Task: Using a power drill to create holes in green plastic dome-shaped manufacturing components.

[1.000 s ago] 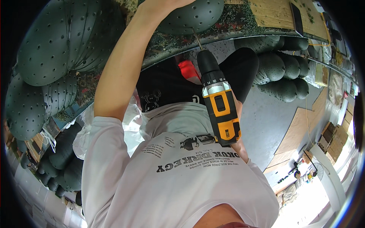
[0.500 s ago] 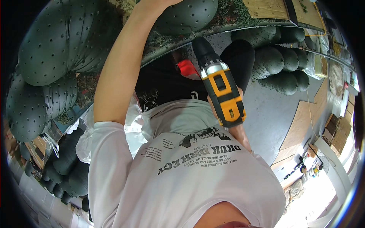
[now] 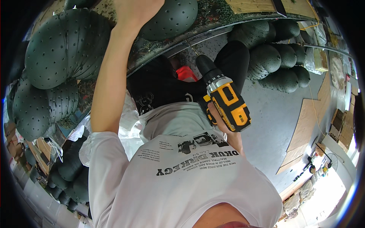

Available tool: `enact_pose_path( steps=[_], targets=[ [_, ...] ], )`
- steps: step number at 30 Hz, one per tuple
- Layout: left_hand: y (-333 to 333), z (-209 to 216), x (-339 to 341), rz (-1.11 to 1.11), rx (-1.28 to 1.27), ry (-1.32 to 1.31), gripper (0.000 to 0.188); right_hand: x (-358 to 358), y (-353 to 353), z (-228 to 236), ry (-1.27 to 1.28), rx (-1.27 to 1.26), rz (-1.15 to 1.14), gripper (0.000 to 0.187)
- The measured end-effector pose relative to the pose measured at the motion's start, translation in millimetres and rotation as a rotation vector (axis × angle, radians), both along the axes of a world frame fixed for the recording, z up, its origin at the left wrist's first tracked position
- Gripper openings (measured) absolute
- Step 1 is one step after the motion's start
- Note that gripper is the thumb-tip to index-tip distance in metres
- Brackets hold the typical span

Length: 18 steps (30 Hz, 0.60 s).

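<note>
A black and yellow cordless drill (image 3: 229, 99) is in my right hand (image 3: 216, 115), whose fingers wrap round its handle. Its thin bit points up toward the bench edge, apart from the nearest shell. That shell (image 3: 173, 18) is dark green, rounded and dotted with small holes, and lies on the bench at the top. Against its left side rests my left hand (image 3: 140, 12), its fingers hidden or cut off by the upper edge of the view.
Stacked dark green shells with holes (image 3: 64, 49) crowd the bench at left. More shells (image 3: 266, 60) stand to the right, beyond my knee. Green shavings litter the bench (image 3: 207, 17). Cardboard sheets (image 3: 304, 129) lie on the grey floor, and a fan (image 3: 331, 161) stands at lower right.
The drill has drawn back from the shell; its bit was at the shell's lower edge before and is now apart from it. My left hand shows more fully beside the shell.
</note>
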<state>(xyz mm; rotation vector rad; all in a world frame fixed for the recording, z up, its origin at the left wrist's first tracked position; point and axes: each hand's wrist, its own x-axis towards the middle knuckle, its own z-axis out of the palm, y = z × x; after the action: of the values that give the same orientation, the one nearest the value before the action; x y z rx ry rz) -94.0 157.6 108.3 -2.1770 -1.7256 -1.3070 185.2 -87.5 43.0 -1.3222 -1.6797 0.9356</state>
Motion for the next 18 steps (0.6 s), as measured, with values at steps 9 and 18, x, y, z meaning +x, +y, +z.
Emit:
enact_pose_path(
  steps=[9, 18],
  targets=[
    [-12, 33, -3, 0.05, -0.41, 0.187, 0.028, 9, -5, -20, -0.053, 0.094, -0.022, 0.024],
    [-9, 55, 0, -0.011, -0.453, 0.168, 0.019, 15, -6, -25, -0.216, 0.196, -0.138, 0.023]
  ],
)
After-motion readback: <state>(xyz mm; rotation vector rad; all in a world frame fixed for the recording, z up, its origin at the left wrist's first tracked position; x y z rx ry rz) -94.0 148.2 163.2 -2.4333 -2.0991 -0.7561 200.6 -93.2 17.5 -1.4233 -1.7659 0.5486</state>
